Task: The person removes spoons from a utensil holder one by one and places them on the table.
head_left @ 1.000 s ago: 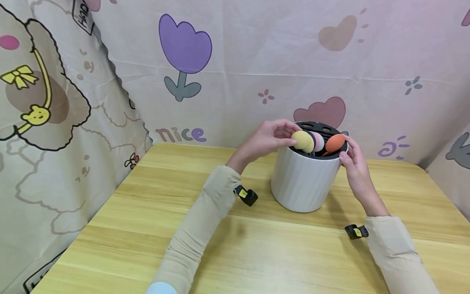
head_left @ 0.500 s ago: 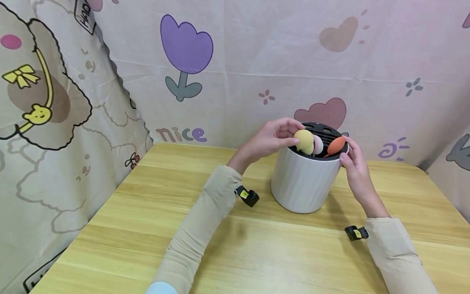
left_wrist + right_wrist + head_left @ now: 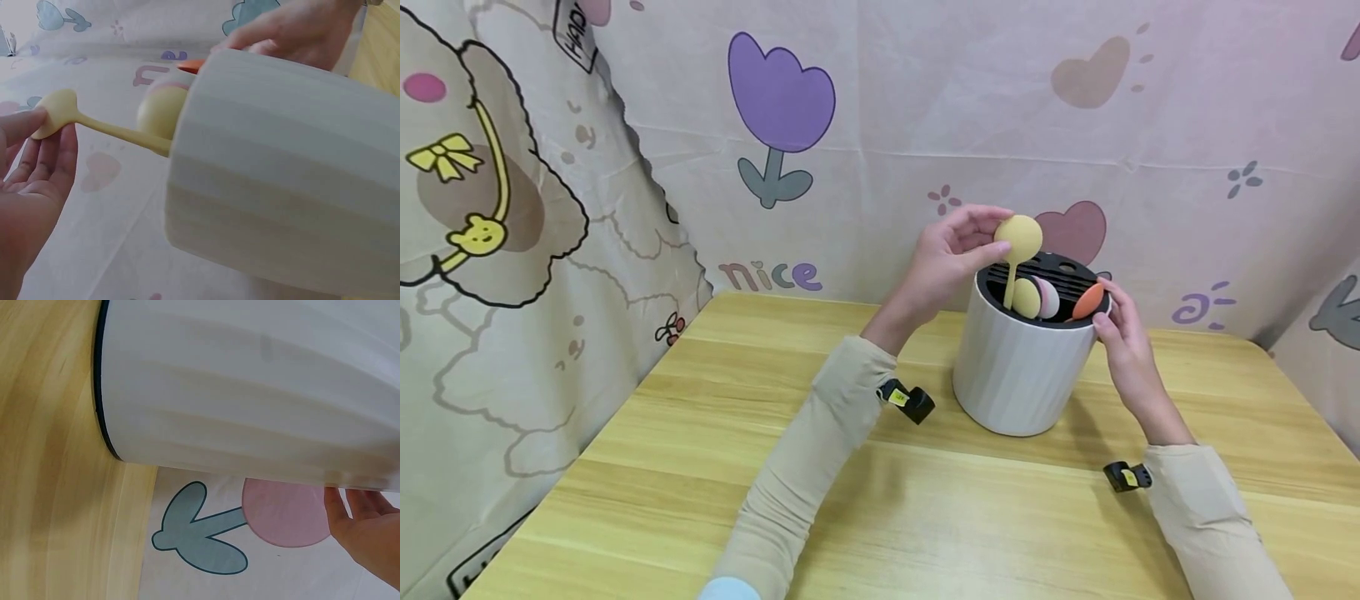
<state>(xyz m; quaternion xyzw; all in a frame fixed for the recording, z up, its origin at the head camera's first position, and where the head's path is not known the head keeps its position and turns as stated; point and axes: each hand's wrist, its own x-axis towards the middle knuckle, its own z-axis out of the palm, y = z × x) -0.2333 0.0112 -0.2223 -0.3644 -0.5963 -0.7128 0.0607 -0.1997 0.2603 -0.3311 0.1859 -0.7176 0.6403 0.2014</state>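
A person's left hand [image 3: 951,254] pinches a yellow spoon [image 3: 1019,237] by its head, thumb against fingers, the handle tip hidden inside a white holder [image 3: 1026,379] on the wooden counter [image 3: 925,517]. The right hand [image 3: 1127,358], fingers partly curled, grips the holder's side at the rim, near an orange utensil [image 3: 1087,302]. The step appears to be taking the spoon out; the next move calls for a straight upward pull, clear of the second yellow head [image 3: 1026,298] beside it, with the holder kept steady.
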